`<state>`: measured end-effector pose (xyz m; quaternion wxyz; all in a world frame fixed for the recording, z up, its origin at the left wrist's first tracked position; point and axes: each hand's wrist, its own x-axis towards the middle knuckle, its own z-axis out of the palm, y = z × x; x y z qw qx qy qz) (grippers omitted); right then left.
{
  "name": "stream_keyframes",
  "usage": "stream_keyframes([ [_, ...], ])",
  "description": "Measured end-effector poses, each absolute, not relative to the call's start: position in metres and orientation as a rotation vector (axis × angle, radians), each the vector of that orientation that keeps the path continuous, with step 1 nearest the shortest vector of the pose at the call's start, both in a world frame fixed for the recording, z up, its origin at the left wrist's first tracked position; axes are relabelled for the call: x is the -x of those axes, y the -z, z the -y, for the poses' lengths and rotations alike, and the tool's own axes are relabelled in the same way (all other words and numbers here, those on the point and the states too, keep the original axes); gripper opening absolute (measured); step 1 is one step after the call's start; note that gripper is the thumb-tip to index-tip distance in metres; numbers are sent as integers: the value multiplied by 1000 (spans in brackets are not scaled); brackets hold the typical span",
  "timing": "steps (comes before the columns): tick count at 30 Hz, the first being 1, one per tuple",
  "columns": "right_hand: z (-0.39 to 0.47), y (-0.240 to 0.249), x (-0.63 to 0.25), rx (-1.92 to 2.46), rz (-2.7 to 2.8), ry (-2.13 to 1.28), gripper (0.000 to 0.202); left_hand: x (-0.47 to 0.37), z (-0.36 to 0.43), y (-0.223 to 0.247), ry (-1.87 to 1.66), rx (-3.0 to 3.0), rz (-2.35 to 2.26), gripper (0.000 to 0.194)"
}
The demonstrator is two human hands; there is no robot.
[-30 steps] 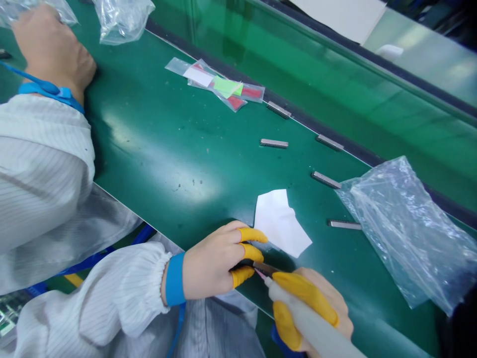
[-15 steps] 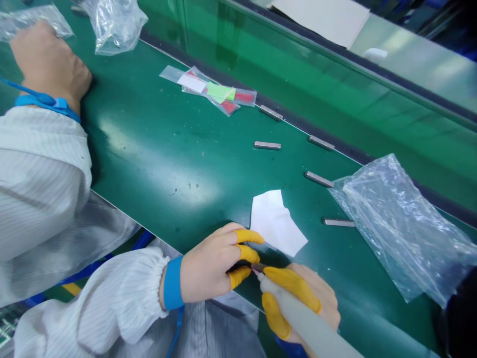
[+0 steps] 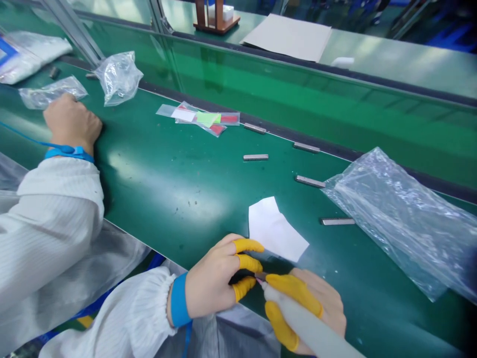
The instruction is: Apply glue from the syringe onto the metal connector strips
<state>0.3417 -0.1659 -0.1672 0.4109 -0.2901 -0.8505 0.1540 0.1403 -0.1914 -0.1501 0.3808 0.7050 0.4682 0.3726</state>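
Note:
My left hand (image 3: 212,283), with yellow finger cots and a blue wrist strap, pinches a small dark strip-shaped part (image 3: 261,275) near the table's front edge. Most of that part is hidden by fingers. In my right hand (image 3: 326,298), also in yellow cots, is a thick white pen-like tool (image 3: 307,323). Its thin pinkish tip points at the part's end; whether they touch I cannot tell. Just beyond the fingers lies a torn piece of white paper (image 3: 276,228). Farther off, several slim grey connector strips (image 3: 255,157) rest on the green table (image 3: 156,199).
A clear plastic bag (image 3: 395,214) spreads over the right side. Small bags with red and green labels (image 3: 208,119) lie along the rear edge, near a crumpled clear bag (image 3: 121,79). At the left, a co-worker's closed hand (image 3: 72,122) rests on the table.
The view has tilted up, showing more of the background and shifting the far table items lower and leftward. Both my hands keep the same grip at nearly the same place.

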Motion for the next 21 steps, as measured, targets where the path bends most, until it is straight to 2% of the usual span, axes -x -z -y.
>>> stream_keyframes([
  [11,166,165,-346,715,2139,-547,22,-141,191,148,-946,-1805,-1210,13],
  [21,168,161,-348,741,2098,-584,19,-140,191,147,-953,-1807,-1196,15],
])
